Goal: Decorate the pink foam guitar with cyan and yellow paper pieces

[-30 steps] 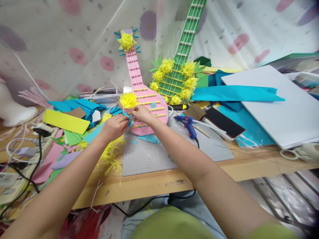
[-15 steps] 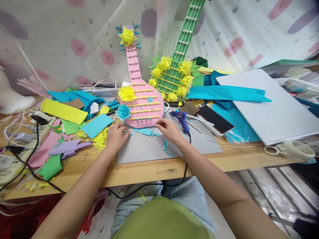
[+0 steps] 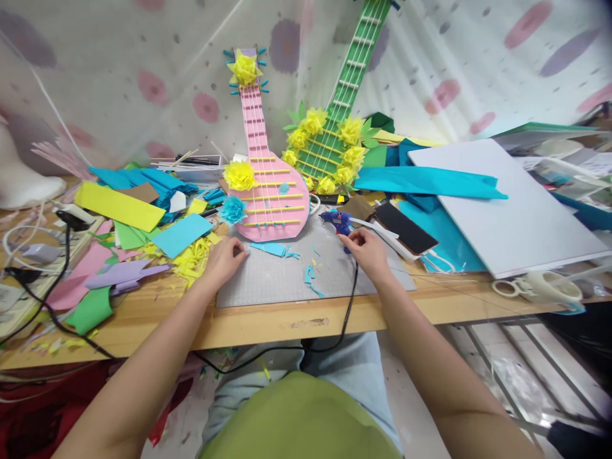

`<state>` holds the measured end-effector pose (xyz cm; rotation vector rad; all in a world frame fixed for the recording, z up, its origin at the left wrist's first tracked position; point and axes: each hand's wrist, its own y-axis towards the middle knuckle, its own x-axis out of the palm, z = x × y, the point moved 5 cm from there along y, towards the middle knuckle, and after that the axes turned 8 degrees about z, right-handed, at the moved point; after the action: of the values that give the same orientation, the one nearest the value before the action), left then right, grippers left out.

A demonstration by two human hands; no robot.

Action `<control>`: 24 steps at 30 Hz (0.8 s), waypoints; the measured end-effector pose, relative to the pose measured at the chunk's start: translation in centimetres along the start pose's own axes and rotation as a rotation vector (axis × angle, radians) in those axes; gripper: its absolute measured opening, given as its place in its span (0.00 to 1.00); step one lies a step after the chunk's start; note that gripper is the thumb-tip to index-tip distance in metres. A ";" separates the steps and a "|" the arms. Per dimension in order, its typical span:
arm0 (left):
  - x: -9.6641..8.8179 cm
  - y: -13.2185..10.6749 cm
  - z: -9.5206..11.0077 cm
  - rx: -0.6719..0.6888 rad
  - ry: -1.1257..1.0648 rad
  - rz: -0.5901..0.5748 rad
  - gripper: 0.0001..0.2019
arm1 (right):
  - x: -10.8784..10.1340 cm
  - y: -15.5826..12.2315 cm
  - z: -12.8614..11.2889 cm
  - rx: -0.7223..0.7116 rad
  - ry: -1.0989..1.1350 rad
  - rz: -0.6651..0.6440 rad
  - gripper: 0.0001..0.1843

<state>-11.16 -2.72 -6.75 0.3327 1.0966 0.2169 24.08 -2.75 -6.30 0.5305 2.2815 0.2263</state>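
Observation:
My right hand (image 3: 369,255) is at the handle of a blue glue gun (image 3: 336,221), thumb and fingers closing on it. The gun lies on a grey cutting mat (image 3: 268,287), and its black cord runs off the table edge. My left hand (image 3: 226,260) rests at the mat's left side, thumb and finger pinched together; whatever is in the pinch is too small to make out. Between my hands lie a fringed blue paper strip (image 3: 268,248) and blue paper scraps (image 3: 310,275). Behind them leans a pink paper guitar (image 3: 275,204) with yellow and blue paper flowers.
A green paper guitar (image 3: 329,150) leans behind. Coloured paper scraps (image 3: 124,280) and a power strip (image 3: 48,280) crowd the left. On the right are a dark phone-like slab (image 3: 406,227), a white board (image 3: 502,217) and a tape dispenser (image 3: 540,287).
My right hand has moved right, from beside the pink guitar's base to the glue gun's handle. My left hand stays at the mat's left side. The view has shifted slightly.

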 end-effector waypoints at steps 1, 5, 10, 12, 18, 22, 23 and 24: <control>-0.1 -0.1 0.3 -0.022 -0.063 -0.001 0.06 | 0.1 0.5 0.4 0.008 -0.027 0.038 0.21; 0.5 -0.2 1.7 -0.149 -0.369 0.074 0.08 | 2.0 2.3 0.0 -0.086 -0.086 0.010 0.25; 3.3 -0.3 2.5 -0.405 -0.883 0.116 0.14 | 4.3 3.3 -0.1 0.052 -0.106 -0.026 0.22; 3.7 -0.4 2.3 -0.475 -0.995 0.171 0.17 | 4.5 3.1 0.2 0.135 -0.096 0.002 0.22; 3.6 -0.8 1.6 -0.593 -1.110 0.203 0.19 | 3.5 1.5 -1.5 0.243 0.287 0.094 0.25; 3.7 -0.8 1.6 -0.623 -1.129 0.216 0.18 | 4.4 0.0 -5.6 0.153 0.455 -0.158 0.25; 3.6 -0.8 1.6 -0.631 -1.126 0.221 0.17 | 5.0 -0.4 -6.6 0.110 0.474 -0.243 0.25; 3.6 -0.9 1.6 -0.640 -1.121 0.227 0.16 | 5.6 -0.9 -7.5 0.070 0.490 -0.320 0.24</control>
<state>-8.10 -2.62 -9.38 -0.0322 -0.1451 0.4888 14.91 -1.08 -5.03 0.1426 2.8171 0.1252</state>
